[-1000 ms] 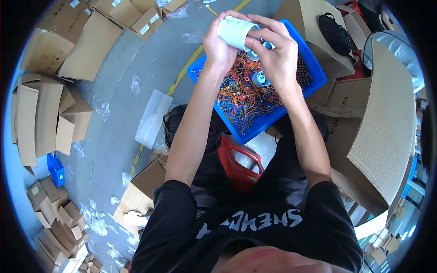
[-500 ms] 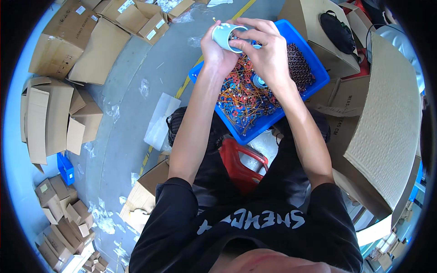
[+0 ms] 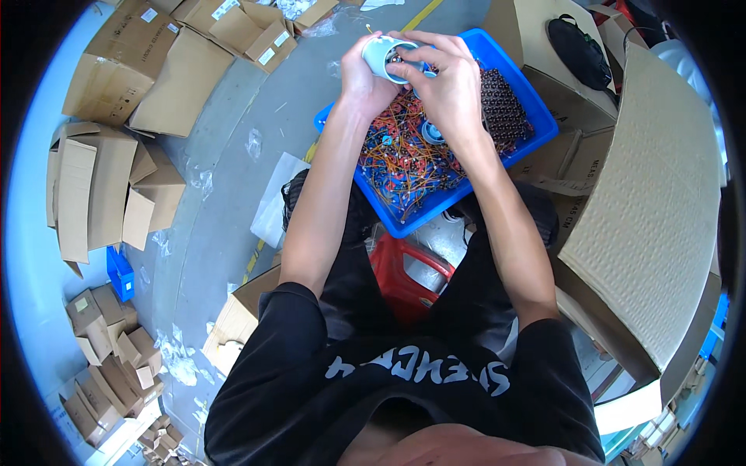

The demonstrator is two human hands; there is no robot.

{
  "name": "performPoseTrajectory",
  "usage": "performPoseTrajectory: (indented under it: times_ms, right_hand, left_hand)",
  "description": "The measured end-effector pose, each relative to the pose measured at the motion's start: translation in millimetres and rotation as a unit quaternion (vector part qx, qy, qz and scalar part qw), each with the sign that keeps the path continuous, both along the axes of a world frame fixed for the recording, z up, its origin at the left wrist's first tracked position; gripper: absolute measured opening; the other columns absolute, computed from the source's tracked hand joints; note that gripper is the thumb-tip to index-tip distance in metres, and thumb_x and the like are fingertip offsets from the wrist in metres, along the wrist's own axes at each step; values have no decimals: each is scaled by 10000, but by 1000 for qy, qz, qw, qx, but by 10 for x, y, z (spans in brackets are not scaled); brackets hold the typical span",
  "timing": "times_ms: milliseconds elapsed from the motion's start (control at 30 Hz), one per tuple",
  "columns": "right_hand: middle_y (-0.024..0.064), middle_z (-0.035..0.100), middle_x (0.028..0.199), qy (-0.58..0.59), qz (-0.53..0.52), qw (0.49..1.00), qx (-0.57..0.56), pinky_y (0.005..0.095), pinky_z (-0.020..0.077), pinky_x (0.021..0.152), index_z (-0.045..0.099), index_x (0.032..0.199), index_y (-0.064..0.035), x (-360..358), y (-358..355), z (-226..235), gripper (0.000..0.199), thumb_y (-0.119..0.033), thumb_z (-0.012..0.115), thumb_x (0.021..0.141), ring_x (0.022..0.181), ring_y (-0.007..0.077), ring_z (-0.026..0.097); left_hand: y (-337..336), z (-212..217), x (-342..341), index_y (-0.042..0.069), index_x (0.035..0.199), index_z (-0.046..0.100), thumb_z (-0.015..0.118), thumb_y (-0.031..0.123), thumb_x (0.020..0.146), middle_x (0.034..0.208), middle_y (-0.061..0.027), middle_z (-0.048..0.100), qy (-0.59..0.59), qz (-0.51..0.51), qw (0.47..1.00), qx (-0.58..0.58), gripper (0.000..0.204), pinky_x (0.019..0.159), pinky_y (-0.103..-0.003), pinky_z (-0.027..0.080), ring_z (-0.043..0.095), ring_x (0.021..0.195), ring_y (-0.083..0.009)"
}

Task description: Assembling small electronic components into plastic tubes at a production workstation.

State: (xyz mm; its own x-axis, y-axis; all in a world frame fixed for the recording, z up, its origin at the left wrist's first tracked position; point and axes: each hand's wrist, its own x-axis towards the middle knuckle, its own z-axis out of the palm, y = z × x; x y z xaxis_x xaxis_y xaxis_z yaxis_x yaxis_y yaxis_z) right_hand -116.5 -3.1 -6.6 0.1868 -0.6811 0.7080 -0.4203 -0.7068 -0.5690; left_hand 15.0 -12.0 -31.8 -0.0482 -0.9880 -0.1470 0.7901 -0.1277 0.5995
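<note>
My left hand (image 3: 362,87) is wrapped round a pale blue cylindrical cup-like housing (image 3: 376,57), tilted with its open end toward my right hand. The fingers of my right hand (image 3: 452,87) are bent together at that opening, thumb at the rim; what they pinch is hidden. A small dark part shows inside the housing. Below both hands a blue plastic tray (image 3: 398,227) rests by my knees. It holds a tangle of orange-wired small red and blue parts (image 3: 404,167), dark brown round parts packed in rows (image 3: 505,101), and another pale blue round piece (image 3: 432,132).
Open cardboard boxes (image 3: 101,186) line the left side, with a small blue bin (image 3: 120,273) among them. A large carton (image 3: 645,210) stands close on my right; a black pouch (image 3: 579,53) lies beyond it. A red stool (image 3: 404,276) shows between my legs. Plastic scraps litter the floor.
The whole view has shifted slightly, moving the tray a little left and up in the picture. Both hands stay at the housing; the right fingers have shifted slightly at its opening.
</note>
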Motion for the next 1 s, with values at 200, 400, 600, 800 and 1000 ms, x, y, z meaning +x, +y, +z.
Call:
performPoseTrajectory:
  times_ms: [200,400,600,800,1000]
  right_hand:
    - [84,675,1068,6,3,1000,15,336,499,848,740,848,-64,-130,56,95,211,-143,801,662,986,245,615]
    - [122,672,1033,-104,76,990,60,317,505,829,681,1006,-32,-190,19,78,356,-175,801,703,967,222,633]
    - [172,665,958,-133,189,938,259,334,509,788,567,1131,20,-189,-168,-79,562,-241,821,702,899,240,654]
    - [195,655,953,-77,75,975,197,354,509,764,522,1107,41,-109,-192,-131,483,-172,774,754,873,259,658]
    - [211,649,946,-49,-7,986,160,354,514,765,490,1112,55,51,-192,-151,424,-94,719,789,879,272,660]
  left_hand:
    - [-29,45,-50,30,1019,596,327,324,939,892,-87,631,-1,3,1000,-11,407,680,-357,478,594,841,-191]
    - [-17,89,-4,15,1017,605,316,332,936,916,-101,644,-32,-56,998,-29,437,687,-339,483,598,849,-198]
    - [-6,72,-41,15,1084,575,382,454,959,1011,-119,623,-152,-27,987,-50,496,781,-337,487,603,883,-216]
    - [41,-17,19,-7,1162,529,474,486,945,1099,-129,620,-435,101,886,-129,541,843,-330,477,605,976,-237]
    - [65,-58,42,-18,1273,452,620,323,906,1190,-130,581,-551,108,797,-223,528,930,-314,435,554,1100,-211]
